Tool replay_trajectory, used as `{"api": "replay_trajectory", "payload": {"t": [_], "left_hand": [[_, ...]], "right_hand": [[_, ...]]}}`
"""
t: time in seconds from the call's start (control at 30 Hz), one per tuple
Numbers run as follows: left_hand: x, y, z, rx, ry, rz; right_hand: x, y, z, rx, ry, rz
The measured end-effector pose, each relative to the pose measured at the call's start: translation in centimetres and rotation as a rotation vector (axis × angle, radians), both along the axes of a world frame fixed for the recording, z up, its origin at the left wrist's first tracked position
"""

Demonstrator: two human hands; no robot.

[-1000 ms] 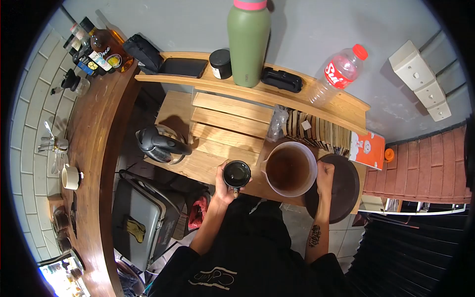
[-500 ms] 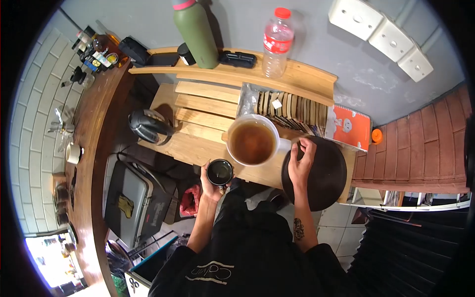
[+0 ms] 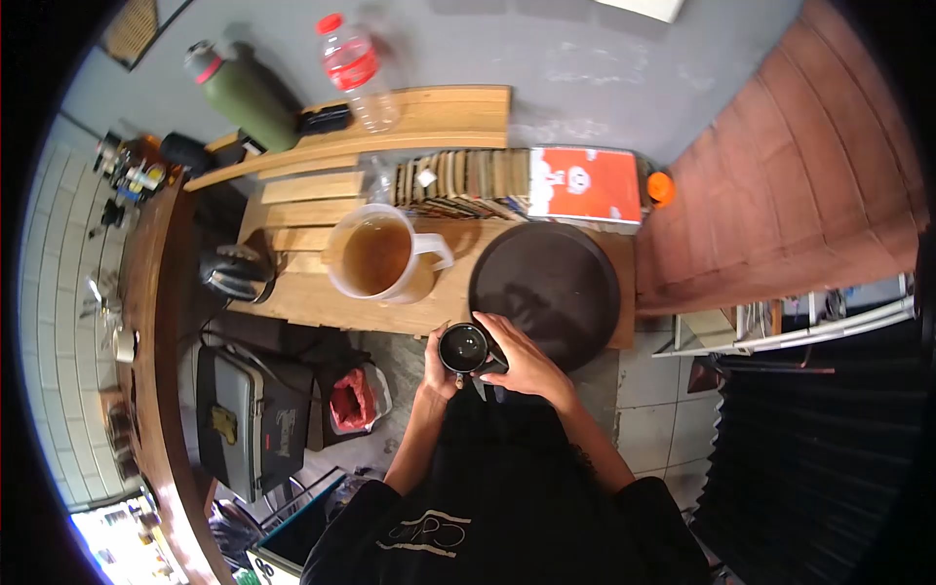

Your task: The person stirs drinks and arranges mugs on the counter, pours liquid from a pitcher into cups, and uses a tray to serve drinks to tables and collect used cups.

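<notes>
A small dark cup (image 3: 463, 346) sits in front of my body, with its opening facing up and a shiny inside. My left hand (image 3: 435, 370) is closed around its left side. From the right, my right hand (image 3: 525, 366) grips the cup's side near its dark handle, thumb and fingers at the rim and lower wall. Beyond the cup, a plastic pitcher (image 3: 336, 281) of brown liquid stands on the wooden table, its handle towards the right. A round dark tray (image 3: 556, 283) lies just past my right hand.
A row of worn books (image 3: 468, 180) and an orange notebook (image 3: 585, 185) line the wall. Above them, a shelf (image 3: 448, 112) bears a green flask (image 3: 249, 102) and a plastic bottle (image 3: 361, 78). A kettle (image 3: 234, 273) stands at left, beside a wooden counter (image 3: 161, 322).
My right hand has come from above the tray to the cup and now grips it with the left. The view has shifted, so pitcher and tray appear further left.
</notes>
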State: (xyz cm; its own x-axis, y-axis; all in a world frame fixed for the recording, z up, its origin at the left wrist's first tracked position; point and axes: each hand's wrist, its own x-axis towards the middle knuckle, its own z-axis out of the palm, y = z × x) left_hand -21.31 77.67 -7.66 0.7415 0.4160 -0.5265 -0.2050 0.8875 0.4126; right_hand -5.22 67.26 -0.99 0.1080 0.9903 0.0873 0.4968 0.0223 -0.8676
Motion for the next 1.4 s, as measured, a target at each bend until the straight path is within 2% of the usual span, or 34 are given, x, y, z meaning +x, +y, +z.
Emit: {"api": "replay_trajectory", "payload": {"t": [0.03,0.1,0.13,0.23,0.3,0.43,0.47,0.5,0.53,0.57,0.63,0.7,0.77,0.83,0.9,1.03,1.07,1.13,1.17,1.23,1.27,1.33,1.37,1.4], "left_hand": [[1.3,-0.5,-0.5,-0.001,-0.001,-0.026],[4.2,-1.3,-1.5,-0.052,0.160,0.009],[5.1,-1.3,-1.6,-0.008,0.177,-0.107],[8.7,-2.3,-2.2,0.058,0.194,-0.170],[10.1,-2.0,-4.8,0.042,0.113,-0.307],[13.5,-1.9,-4.9,0.079,0.195,-0.405],[13.8,-1.4,-5.3,0.129,0.234,-0.501],[14.1,-0.8,-5.6,0.181,0.273,-0.592],[14.4,-0.3,-4.5,0.175,0.238,-0.592],[14.2,0.6,-5.4,0.181,0.240,-0.593],[13.6,2.9,-8.1,0.701,0.518,-0.464],[12.8,5.0,-8.0,0.676,0.508,-0.399],[12.0,6.7,-7.7,0.836,0.524,-0.374],[11.7,8.0,-7.1,0.838,0.535,-0.343],[11.7,9.2,-6.2,0.950,0.529,-0.354],[12.3,10.4,-7.6,1.216,0.508,-0.307],[12.5,10.6,-8.1,1.216,0.501,-0.321],[12.9,11.2,-8.4,1.505,0.654,-0.343],[13.1,11.4,-8.3,1.510,0.643,-0.357],[13.6,11.7,-8.0,1.699,0.665,-0.341],[13.9,12.0,-8.3,1.703,0.649,-0.356],[14.3,12.7,-9.4,1.487,0.593,-0.428],[14.2,13.5,-11.6,1.489,0.575,-0.451],[14.1,14.8,-15.0,1.485,0.507,-0.437]], "right_hand": [[0.6,-0.6,0.1,-0.026,0.043,-0.017],[1.8,-1.6,0.0,-0.051,0.085,-0.062],[2.4,-2.2,-0.3,-0.092,0.030,-0.098],[4.2,-3.5,-1.1,-0.190,-0.044,-0.204],[5.4,-4.1,-1.8,-0.244,-0.063,-0.268],[7.2,-4.6,-5.7,-0.308,-0.159,-0.384],[7.4,-4.7,-6.3,-0.303,-0.218,-0.424],[7.7,-4.6,-6.9,-0.307,-0.214,-0.432],[8.4,-4.2,-7.2,-0.328,-0.164,-0.439],[8.8,-3.5,-7.4,-0.344,-0.113,-0.442],[9.5,-2.4,-9.0,-0.342,-0.104,-0.449],[9.8,-1.4,-10.9,-0.297,-0.100,-0.536],[10.2,-0.5,-11.8,-0.299,-0.114,-0.555],[10.3,0.3,-12.6,-0.304,-0.125,-0.578],[10.2,0.7,-13.3,-0.270,-0.147,-0.659],[9.9,0.6,-12.6,-0.302,-0.038,-0.649],[9.7,0.3,-12.5,-0.307,-0.036,-0.662],[9.0,-0.7,-12.3,-0.183,-0.060,-0.722],[8.7,-1.4,-12.3,-0.186,-0.057,-0.738],[8.3,-3.4,-12.1,-0.219,-0.053,-0.922],[8.0,-4.8,-13.3,-0.223,-0.051,-0.941],[7.0,-7.6,-15.6,-0.287,-0.244,-1.348],[6.4,-8.6,-16.0,-0.298,-0.244,-1.371],[5.6,-9.6,-16.3,-0.431,-0.214,-1.480]]}}
